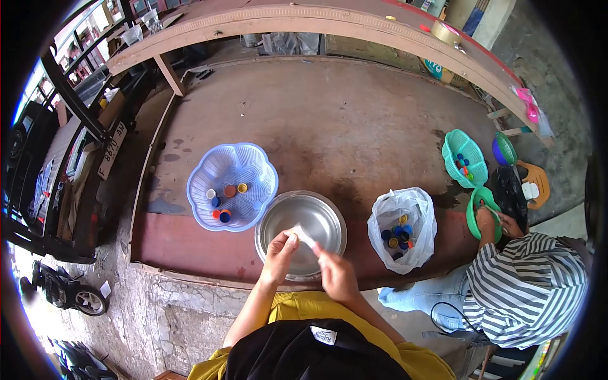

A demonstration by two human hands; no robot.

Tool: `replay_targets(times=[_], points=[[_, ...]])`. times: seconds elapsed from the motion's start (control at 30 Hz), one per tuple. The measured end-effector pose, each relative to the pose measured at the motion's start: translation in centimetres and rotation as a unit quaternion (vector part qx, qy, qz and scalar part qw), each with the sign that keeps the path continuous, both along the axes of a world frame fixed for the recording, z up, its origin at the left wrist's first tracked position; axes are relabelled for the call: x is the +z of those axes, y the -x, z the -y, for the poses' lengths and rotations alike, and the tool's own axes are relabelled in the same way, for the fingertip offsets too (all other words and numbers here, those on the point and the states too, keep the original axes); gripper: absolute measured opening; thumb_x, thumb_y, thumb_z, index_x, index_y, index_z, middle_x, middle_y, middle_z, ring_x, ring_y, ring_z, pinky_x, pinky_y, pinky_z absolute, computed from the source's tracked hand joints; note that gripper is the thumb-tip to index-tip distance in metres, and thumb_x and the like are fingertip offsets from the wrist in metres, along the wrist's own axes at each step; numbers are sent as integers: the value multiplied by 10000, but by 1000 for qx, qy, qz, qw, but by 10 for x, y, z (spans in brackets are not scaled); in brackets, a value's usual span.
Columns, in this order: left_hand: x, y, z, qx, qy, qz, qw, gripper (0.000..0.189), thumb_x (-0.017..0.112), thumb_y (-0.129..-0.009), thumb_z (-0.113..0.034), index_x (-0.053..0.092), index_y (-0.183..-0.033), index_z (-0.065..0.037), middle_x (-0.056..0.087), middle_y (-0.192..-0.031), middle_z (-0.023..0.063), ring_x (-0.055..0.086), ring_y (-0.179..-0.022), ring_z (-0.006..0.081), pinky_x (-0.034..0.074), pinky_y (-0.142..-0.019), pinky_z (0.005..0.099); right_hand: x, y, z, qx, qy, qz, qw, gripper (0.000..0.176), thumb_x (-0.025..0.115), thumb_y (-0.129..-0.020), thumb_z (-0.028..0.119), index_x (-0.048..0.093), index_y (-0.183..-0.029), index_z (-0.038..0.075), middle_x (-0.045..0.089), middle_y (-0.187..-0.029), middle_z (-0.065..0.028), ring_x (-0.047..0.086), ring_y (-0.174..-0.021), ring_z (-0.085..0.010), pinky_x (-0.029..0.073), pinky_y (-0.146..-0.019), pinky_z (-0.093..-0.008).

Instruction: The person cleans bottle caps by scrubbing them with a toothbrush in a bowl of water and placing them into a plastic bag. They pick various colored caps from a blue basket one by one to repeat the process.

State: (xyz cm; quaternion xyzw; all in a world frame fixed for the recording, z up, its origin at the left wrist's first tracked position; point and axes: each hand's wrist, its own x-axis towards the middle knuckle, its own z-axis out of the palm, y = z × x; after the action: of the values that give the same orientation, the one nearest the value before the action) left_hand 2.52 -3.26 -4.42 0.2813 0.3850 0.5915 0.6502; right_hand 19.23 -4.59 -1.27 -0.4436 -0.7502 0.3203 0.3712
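Over the near part of a steel bowl (pixel 303 212), my left hand (pixel 280 253) pinches a small pale yellowish object (pixel 294 234). My right hand (pixel 335 269) is closed on a whitish strip or tool (pixel 305 238) that reaches toward that object; motion blurs it. On the left stands a blue plastic basket (pixel 209 166) with several caps in white, brown, yellow, red and blue. To the right, a white plastic bag (pixel 418 209) lies open with several coloured caps inside.
At the right, a co-worker in a striped shirt (pixel 532 285) has both hands at a green bowl (pixel 475 206). A teal basket (pixel 453 152) with caps stands behind it. A wooden beam (pixel 304 20) crosses the far side; a motorcycle (pixel 69 288) stands lower left.
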Motion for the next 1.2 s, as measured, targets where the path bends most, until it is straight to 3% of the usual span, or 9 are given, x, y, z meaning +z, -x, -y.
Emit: replay_targets(times=[0.4, 0.47, 0.57, 0.63, 0.73, 0.83, 0.97, 1.07, 1.2], points=[[14, -5, -6, 24, -54, -14, 998, 210, 557, -906, -128, 567, -1080, -12, 591, -1001, 20, 516, -951, 89, 376, -900, 252, 11, -11, -15, -6, 9, 66, 998, 362, 461, -853, -29, 554, -1198, 28, 605, -812, -177, 615, -692, -292, 488, -660, -316], [7, -5, -2, 27, -51, -8, 998, 208, 561, -902, -117, 565, -1082, -13, 591, -996, 21, 518, -945, 91, 381, -896, 253, 11, -6, -25, -88, 30, -83, 992, 341, 475, -852, -33, 551, -1183, -2, 635, -857, -193, 635, -734, -297, 492, -671, -317], [9, -3, -6, 44, -54, -8, 998, 212, 558, -903, -115, 557, -1091, -18, 584, -1005, 24, 520, -941, 92, 393, -884, 247, 2, -3, -6, 36, 7, 18, 999, 332, 477, -854, -37, 548, -1177, -21, 633, -902, -213, 647, -755, -268, 486, -685, -299], [9, -2, -5, 40, -37, -26, 998, 222, 555, -908, -132, 551, -1098, -16, 577, -1015, 25, 521, -933, 94, 401, -874, 250, 3, -5, -18, -10, 0, -16, 1000, 336, 478, -854, -35, 543, -1183, -21, 627, -867, -201, 643, -743, -267, 485, -675, -302], [9, -3, -5, 39, -36, -27, 998, 235, 529, -926, -155, 543, -1110, -9, 572, -1015, 33, 518, -940, 95, 405, -869, 256, 12, -7, -27, -81, -10, -50, 995, 330, 472, -865, -24, 540, -1188, -16, 611, -830, -190, 626, -703, -266, 477, -651, -308], [15, -6, -8, 38, -47, 35, 998, 262, 471, -957, -216, 536, -1099, -6, 564, -1001, 44, 510, -931, 95, 404, -854, 260, 4, 2, -11, 52, -10, -55, 997, 321, 458, -865, -29, 551, -1172, -11, 603, -820, -193, 591, -656, -282, 465, -614, -304], [1, -8, -7, 32, -11, 29, 999, 347, 358, -992, -292, 531, -1023, 7, 539, -925, 49, 473, -823, 115, 392, -786, 266, 11, -4, -32, -57, -5, -73, 996, 350, 480, -847, -31, 549, -1189, 3, 601, -828, -179, 575, -622, -280, 461, -599, -303], [9, -15, -5, 74, 22, 29, 997, 380, 329, -998, -310, 531, -1008, 11, 535, -904, 54, 461, -798, 122, 390, -768, 266, 18, -6, -13, 51, -33, 136, 989, 377, 495, -834, -45, 545, -1202, 20, 580, -804, -165, 576, -608, -273, 455, -580, -310], [-11, -6, -8, 3, -8, 20, 1000, 425, 272, -1002, -325, 525, -1014, 17, 541, -958, 112, 488, -903, 175, 384, -827, 311, 7, -2, -33, -55, -43, -5, 998, 422, 534, -818, -9, 555, -1224, 105, 505, -706, -118, 554, -582, -291, 462, -560, -368]])
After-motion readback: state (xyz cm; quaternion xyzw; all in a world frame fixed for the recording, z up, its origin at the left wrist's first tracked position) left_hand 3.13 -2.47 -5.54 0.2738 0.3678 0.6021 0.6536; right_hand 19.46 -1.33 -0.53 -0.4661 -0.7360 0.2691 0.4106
